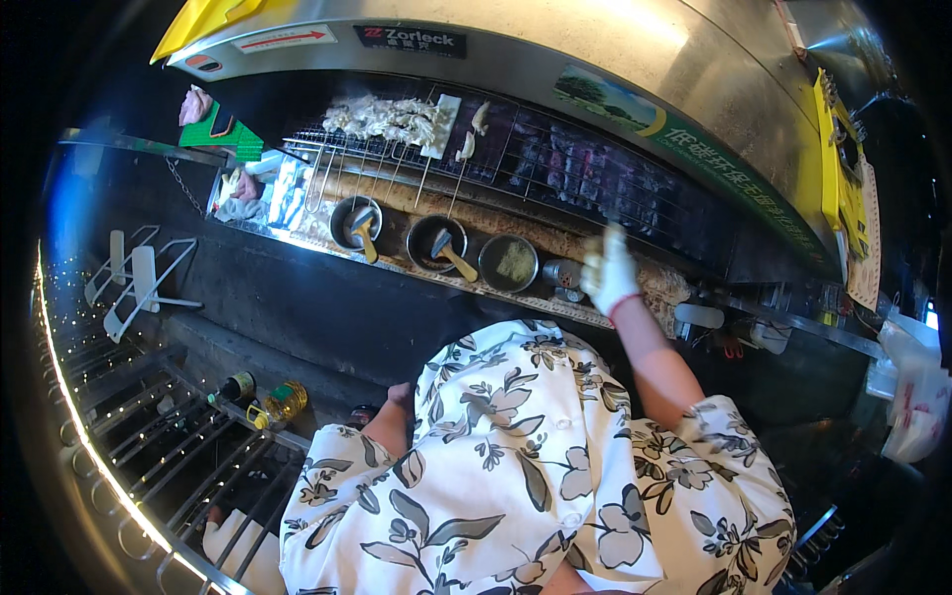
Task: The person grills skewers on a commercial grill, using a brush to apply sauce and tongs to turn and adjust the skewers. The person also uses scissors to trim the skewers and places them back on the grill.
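Observation:
My right hand (613, 271), in a white glove, is raised over the front ledge of a charcoal grill. Its fingers are blurred, and whether anything is between them is unclear. Just left of it stand a metal shaker (561, 273) and a metal bowl of pale green seasoning (516, 262). Two more metal bowls hold a brush (363, 230) and a second brush (452, 253), both with wooden handles. Skewered pale food (383, 119) lies on the grill's left part, beside a white slab (444, 126) and a separate skewer (466, 145). Of my left hand (399, 393), only a bit shows low beside my shirt.
Glowing charcoal (573, 163) lies under the grate at right. A metal hood (506, 37) overhangs the grill. A phone (223, 125) rests on a green mat (242, 141). Bottles, including an oil bottle (286, 401), stand by a metal rack (216, 476) at lower left.

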